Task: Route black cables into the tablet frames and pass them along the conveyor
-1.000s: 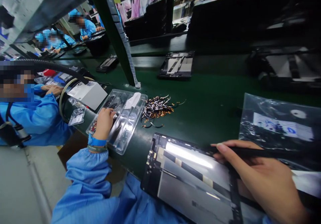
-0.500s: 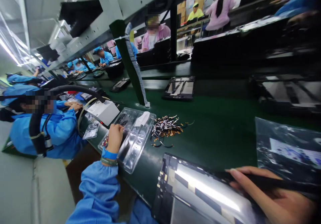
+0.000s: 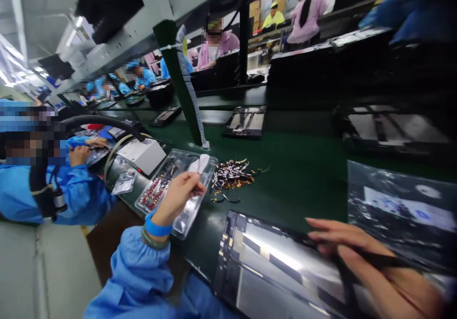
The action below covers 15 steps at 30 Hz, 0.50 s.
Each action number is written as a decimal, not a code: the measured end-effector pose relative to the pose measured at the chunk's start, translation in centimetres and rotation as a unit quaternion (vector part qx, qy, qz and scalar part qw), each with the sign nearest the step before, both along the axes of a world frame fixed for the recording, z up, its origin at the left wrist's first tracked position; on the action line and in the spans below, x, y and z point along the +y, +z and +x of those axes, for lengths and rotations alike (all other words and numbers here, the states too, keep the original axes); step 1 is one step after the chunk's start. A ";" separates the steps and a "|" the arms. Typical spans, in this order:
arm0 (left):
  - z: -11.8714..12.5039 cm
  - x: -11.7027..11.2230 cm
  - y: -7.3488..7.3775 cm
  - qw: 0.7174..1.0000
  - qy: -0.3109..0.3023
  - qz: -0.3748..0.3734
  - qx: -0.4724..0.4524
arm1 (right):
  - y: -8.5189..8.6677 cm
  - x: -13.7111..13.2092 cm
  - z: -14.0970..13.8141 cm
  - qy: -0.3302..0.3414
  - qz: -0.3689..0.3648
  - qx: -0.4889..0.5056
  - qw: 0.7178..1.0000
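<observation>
My left hand [image 3: 180,193] is closed in a pinch above a clear plastic tray [image 3: 185,219]; whatever is between its fingertips is too small to make out. Small red and dark parts [image 3: 153,193] lie in the tray's left compartments, and a white slip [image 3: 200,163] rests at its far side. My right hand [image 3: 374,257] holds a slim black tool [image 3: 383,260] between thumb and fingers, over the right part of an opened tablet-like device [image 3: 274,262]. That device has a dark frame and a shiny silver inside. The tool's tip cannot be made out.
A pile of short cables [image 3: 233,174] lies beside the tray. A plastic bag [image 3: 400,204] is at the right. More opened devices [image 3: 246,121] sit farther back on the green bench. A white box [image 3: 143,154] and black hose [image 3: 96,119] stand left, near a co-worker in blue.
My left hand has moved right and up from the tray's left compartments, uncovering the red parts. My right hand's fingers have shifted, with the thumb drawn back from the index finger. The view has turned slightly.
</observation>
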<state>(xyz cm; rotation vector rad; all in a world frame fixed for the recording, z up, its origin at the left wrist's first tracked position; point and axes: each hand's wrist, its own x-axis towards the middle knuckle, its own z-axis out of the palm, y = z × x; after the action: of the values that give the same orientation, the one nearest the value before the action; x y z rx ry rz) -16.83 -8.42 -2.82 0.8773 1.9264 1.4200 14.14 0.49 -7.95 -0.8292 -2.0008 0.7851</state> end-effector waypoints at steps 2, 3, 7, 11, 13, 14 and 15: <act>3.7 0.5 0.2 0.992 -0.097 -0.026 -0.080 | 2.1 -1.0 -0.9 0.030 0.073 0.005 0.997; 5.3 0.7 0.3 0.983 -0.139 -0.036 -0.116 | 2.7 -1.4 -1.5 0.048 0.108 0.001 0.993; 9.7 1.2 0.0 0.947 -0.256 -0.055 -0.189 | 3.4 -2.5 -3.3 0.051 0.221 -0.051 0.973; 11.3 1.0 -0.8 0.953 -0.290 -0.041 -0.073 | 2.9 -3.0 -4.0 0.006 0.328 -0.119 0.937; 11.6 0.8 -1.0 0.956 -0.293 -0.022 -0.005 | 2.7 -2.9 -3.9 -0.006 0.360 -0.145 0.922; 11.6 0.7 -1.0 0.957 -0.290 -0.019 0.007 | 2.6 -2.8 -3.8 -0.009 0.361 -0.146 0.921; 11.6 0.7 -0.9 0.959 -0.284 -0.026 -0.003 | 2.6 -2.6 -3.6 -0.016 0.348 -0.137 0.927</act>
<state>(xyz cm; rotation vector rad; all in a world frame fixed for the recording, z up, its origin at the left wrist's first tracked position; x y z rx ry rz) -5.22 -7.74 -3.72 1.2704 1.5200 1.0176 10.54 -2.12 -5.31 -0.5577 -2.2757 -0.0987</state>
